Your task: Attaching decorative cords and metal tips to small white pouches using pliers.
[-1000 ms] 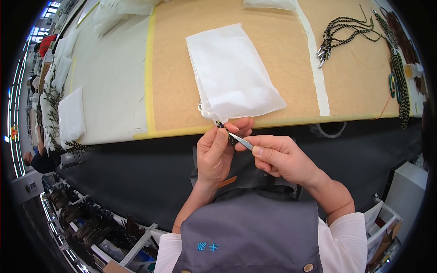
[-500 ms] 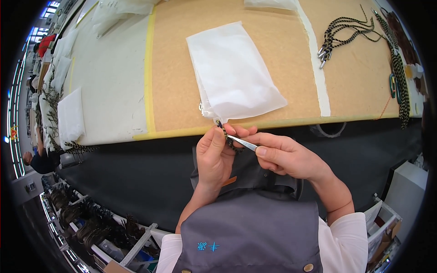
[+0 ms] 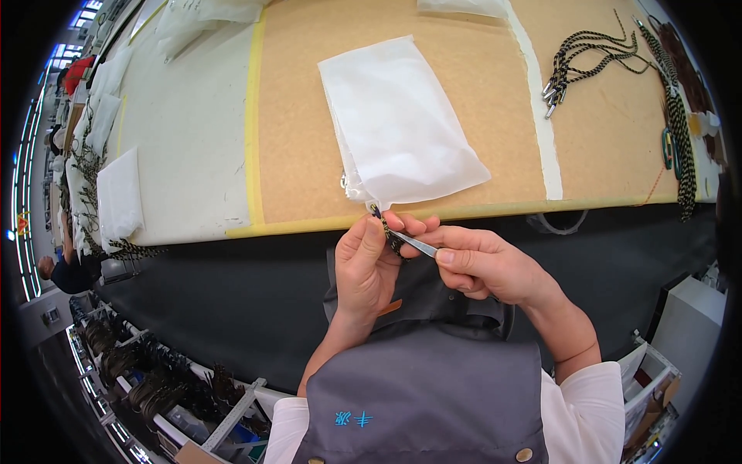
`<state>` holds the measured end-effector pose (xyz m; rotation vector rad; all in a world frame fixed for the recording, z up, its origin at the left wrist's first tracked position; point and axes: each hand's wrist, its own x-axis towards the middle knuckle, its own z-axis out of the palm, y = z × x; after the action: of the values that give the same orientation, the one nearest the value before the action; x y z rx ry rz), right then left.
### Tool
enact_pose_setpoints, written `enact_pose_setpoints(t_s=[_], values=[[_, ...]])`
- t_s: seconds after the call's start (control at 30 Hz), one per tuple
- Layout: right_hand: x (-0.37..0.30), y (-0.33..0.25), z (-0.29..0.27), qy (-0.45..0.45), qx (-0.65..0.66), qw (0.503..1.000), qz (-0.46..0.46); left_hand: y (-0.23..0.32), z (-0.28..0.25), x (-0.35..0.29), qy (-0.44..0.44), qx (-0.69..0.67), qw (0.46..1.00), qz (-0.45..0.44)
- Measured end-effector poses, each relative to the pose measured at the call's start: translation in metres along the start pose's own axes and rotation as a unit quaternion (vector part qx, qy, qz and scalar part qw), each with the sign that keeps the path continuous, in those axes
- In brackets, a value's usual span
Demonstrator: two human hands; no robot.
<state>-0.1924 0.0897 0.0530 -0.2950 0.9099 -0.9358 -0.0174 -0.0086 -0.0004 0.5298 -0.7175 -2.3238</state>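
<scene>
At the table's front edge, my left hand (image 3: 363, 259) pinches a black-and-yellow patterned cord (image 3: 394, 242) between thumb and fingers. The cord's upper end meets the near corner of a white pouch (image 3: 402, 124), which lies flat on the tan work surface. My right hand (image 3: 487, 263) grips slim metal tweezers (image 3: 417, 244); their tip reaches in among the left fingers, against the cord. The exact spot where the tip meets the cord is partly hidden by the fingers. A small metal piece (image 3: 343, 180) shows at the pouch's left side.
Several patterned cords with metal tips (image 3: 587, 58) lie at the right, near green-handled scissors (image 3: 670, 151) and a thick cord bundle (image 3: 682, 155). Another white pouch (image 3: 120, 197) rests at the left. A person (image 3: 73, 271) is at the far left, beyond a rack (image 3: 185, 387).
Both hands hold nearly the same pose. The tweezers' tip has shifted very slightly along the cord; the rest of the scene shifts a little with the view.
</scene>
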Motion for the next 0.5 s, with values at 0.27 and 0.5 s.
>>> enact_pose_setpoints(t_s=[0.27, 0.5], values=[[0.0025, 0.0024, -0.0038, -0.009, 0.049, 0.999, 0.013, -0.0014, -0.0033, 0.0008, -0.011, -0.006, 1.000, 0.000], [0.0053, 0.0031, -0.0018, -0.016, 0.122, 0.992, 0.037, -0.0005, -0.0051, 0.0024, -0.009, 0.011, 1.000, 0.000]])
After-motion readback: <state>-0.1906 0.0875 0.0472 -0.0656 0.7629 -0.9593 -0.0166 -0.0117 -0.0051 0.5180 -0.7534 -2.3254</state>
